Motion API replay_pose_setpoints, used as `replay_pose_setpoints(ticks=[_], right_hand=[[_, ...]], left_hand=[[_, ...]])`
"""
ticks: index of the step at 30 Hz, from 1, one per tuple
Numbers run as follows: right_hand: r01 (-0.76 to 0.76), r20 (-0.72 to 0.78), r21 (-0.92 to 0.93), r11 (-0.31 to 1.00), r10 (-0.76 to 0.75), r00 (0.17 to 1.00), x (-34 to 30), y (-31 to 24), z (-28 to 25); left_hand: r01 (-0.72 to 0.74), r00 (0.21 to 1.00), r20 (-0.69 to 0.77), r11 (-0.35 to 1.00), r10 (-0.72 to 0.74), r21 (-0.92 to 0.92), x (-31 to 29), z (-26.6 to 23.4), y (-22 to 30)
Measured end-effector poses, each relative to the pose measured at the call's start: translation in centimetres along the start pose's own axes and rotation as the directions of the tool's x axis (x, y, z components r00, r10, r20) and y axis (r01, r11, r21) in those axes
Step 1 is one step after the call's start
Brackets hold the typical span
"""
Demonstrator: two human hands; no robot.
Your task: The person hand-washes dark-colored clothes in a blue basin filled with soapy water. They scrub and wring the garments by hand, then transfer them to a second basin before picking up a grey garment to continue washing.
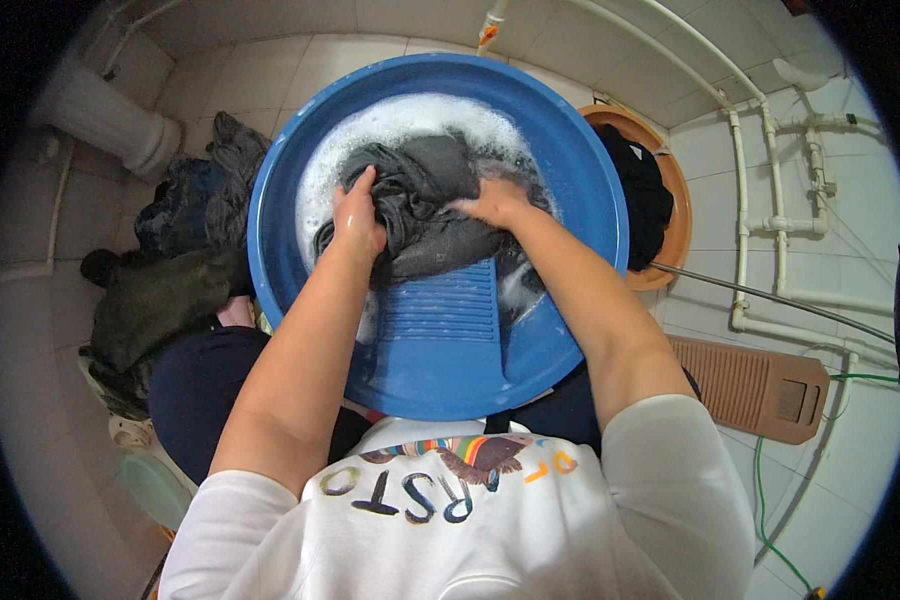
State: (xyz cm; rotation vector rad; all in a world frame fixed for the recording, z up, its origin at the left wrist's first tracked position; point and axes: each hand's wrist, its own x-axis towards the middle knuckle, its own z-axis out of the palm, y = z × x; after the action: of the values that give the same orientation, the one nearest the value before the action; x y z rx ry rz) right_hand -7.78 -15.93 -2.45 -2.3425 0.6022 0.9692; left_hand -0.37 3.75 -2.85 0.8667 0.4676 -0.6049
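Observation:
A soaked dark grey garment (pixel 425 190) lies bunched in a large blue basin (pixel 270 215), with white suds (pixel 335 150) around it. My left hand (pixel 358 215) grips the garment's left side, some of its fingers hidden by the cloth. On the other side, my right hand (pixel 495 203) holds a fold, with its fingertips partly sunk in cloth and foam. The near edge of the garment rests against the top of a blue ribbed washboard (pixel 435 310), which slopes down toward me inside the basin.
Dark clothes (pixel 195 200) and an olive garment (pixel 165 310) are heaped left of the basin. At right stand an orange basin (pixel 678 220) with black clothing (pixel 632 190) and a brown washboard (pixel 750 385). White pipes (pixel 745 200) line the wall; a green hose (pixel 765 500) crosses the tiles.

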Motion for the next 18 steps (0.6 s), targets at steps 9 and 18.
replay_pose_setpoints(ticks=[9, 18], right_hand=[[0.666, -0.865, 0.069, 0.743, -0.288, 0.411, -5.7, -9.9, 5.4], [0.634, -0.844, -0.372, 0.677, -0.531, 0.072, -4.2, -11.8, 5.5]], left_hand=[[0.368, 0.893, 0.285, 0.930, -0.348, -0.016, -0.3, 0.1, 1.0], [0.054, 0.744, 0.663, 0.997, -0.082, 0.063, 2.3, -4.8, -2.5]])
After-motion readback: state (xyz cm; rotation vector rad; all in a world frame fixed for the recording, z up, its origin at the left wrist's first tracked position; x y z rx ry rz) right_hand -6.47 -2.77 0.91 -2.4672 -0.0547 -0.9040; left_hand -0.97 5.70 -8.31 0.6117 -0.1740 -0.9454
